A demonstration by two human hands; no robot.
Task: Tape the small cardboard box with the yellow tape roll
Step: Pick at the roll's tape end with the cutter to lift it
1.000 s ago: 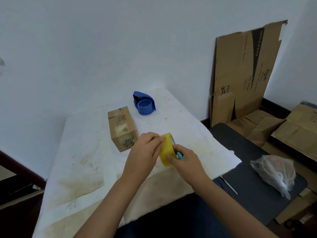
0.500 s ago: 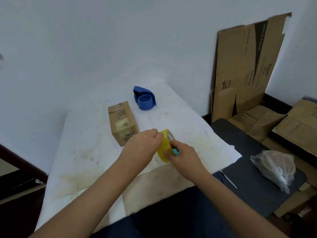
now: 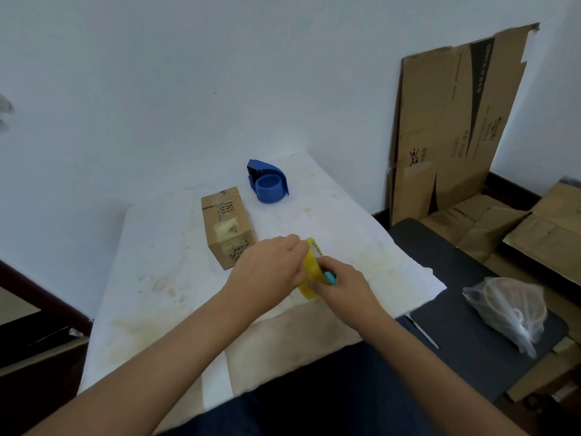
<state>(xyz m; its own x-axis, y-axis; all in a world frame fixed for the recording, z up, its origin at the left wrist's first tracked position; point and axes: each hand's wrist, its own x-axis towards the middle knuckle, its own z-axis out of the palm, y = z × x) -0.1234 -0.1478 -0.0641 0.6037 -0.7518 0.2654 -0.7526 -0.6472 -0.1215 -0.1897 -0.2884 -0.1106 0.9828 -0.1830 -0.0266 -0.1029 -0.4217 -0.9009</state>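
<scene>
The small cardboard box (image 3: pixel 228 226) lies closed on the white table cloth (image 3: pixel 163 278), with old tape patches on its top. Just right of it, above the cloth, both hands hold the yellow tape roll (image 3: pixel 311 269) upright between them. My left hand (image 3: pixel 270 267) grips the roll's left side and covers much of it. My right hand (image 3: pixel 341 283) pinches the roll's right edge and also holds a small turquoise object (image 3: pixel 330 277), mostly hidden by the fingers.
A blue tape dispenser (image 3: pixel 268 185) stands behind the box near the wall. Flattened cardboard (image 3: pixel 452 121) leans on the wall at right, more cardboard lies below it. A plastic bag (image 3: pixel 509 309) lies on a dark mat (image 3: pixel 456 278) right of the table.
Both hands with the yellow roll have stayed together just right of the box, shifting only a little while the camera view has tilted; the grip looks the same.
</scene>
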